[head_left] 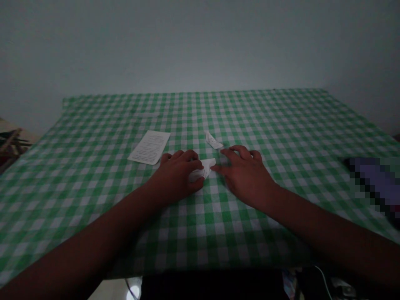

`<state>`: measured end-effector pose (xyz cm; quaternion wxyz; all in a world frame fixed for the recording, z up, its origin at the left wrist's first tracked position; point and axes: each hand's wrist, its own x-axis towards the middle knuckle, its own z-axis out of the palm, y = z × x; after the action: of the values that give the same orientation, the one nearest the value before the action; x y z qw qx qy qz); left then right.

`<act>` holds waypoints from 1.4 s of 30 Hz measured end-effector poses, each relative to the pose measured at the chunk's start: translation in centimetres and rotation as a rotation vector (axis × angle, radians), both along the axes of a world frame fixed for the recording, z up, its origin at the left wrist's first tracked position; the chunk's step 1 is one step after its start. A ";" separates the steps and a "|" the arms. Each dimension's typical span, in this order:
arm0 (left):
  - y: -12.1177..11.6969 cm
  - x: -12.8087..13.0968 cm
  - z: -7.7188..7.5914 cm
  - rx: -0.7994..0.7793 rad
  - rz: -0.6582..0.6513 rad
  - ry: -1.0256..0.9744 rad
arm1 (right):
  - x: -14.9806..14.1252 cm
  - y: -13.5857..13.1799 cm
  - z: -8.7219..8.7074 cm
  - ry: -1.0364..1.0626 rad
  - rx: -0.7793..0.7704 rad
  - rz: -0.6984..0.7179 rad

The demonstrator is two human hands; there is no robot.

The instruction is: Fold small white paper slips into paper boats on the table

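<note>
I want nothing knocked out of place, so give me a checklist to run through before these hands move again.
1. Left hand on the small white paper: ok, its thumb and fingers are over the left part.
2. Right hand at that paper: ok, one digit reaches its right end; firm pressure cannot be told.
3. Whole paper visible: not ok, the left hand covers part of it.
4. White scrap separate from the small white paper: ok, it lies beyond it with cloth between.
5. Printed sheet clear of the left hand: cannot tell, the fingers are very near its edge.
6. Checked cloth smooth around the hands: ok, no bunching shows.
</note>
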<state>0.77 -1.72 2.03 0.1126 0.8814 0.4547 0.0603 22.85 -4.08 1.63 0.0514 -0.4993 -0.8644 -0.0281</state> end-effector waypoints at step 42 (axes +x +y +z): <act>-0.2 -0.6 -0.1 -0.047 -0.013 -0.046 | 0.5 1.7 0.0 -0.023 -0.120 0.014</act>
<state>0.14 -1.95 1.90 0.1443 0.8798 0.4476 0.0693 23.38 -2.33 1.62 0.0116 -0.4949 -0.8687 0.0184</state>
